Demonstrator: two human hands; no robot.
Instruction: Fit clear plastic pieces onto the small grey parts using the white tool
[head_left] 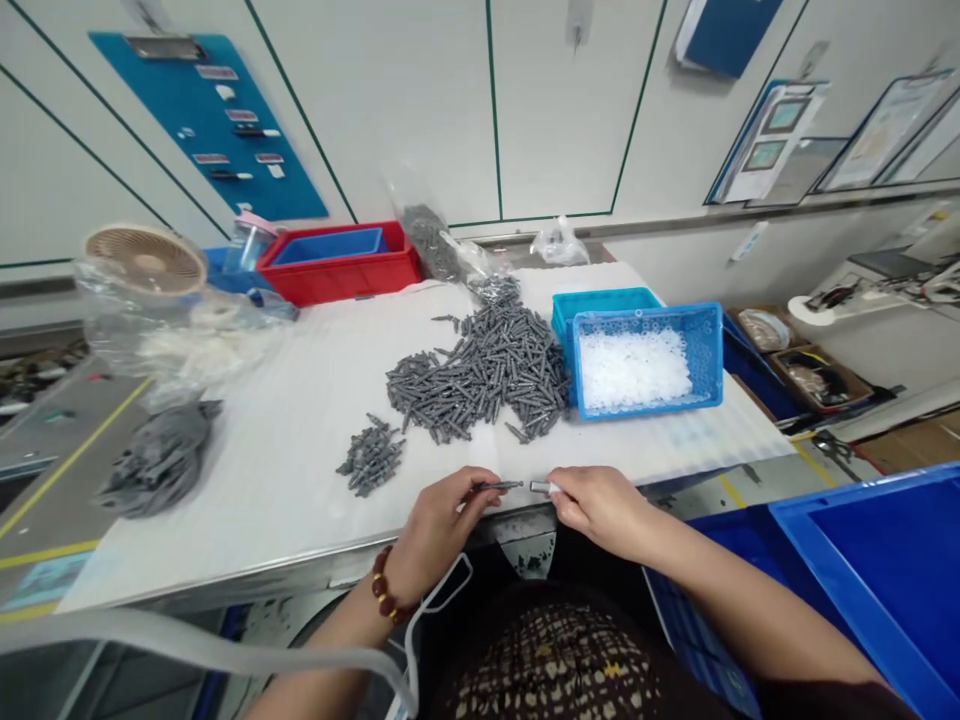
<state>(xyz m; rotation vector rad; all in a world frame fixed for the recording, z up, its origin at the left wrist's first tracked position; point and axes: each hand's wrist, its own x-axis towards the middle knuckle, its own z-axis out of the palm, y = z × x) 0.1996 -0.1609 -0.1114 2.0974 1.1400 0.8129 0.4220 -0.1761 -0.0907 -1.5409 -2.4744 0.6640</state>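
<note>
Because the pile (480,375) lies within reach of both hands, work stays by the table edge (300,572) | left hand (439,522): fingers pressed together, pinching gray pin (499,486) | right hand (600,510): pinching pale part (544,488), its end just apart from pin | basket (645,320) of white rings (634,368) beside pile

A thin grey pin (499,486) sits sideways in the left hand (442,530). A short silver piece (544,487) sits in the right hand (600,505), just beside the pin's tip.
</note>
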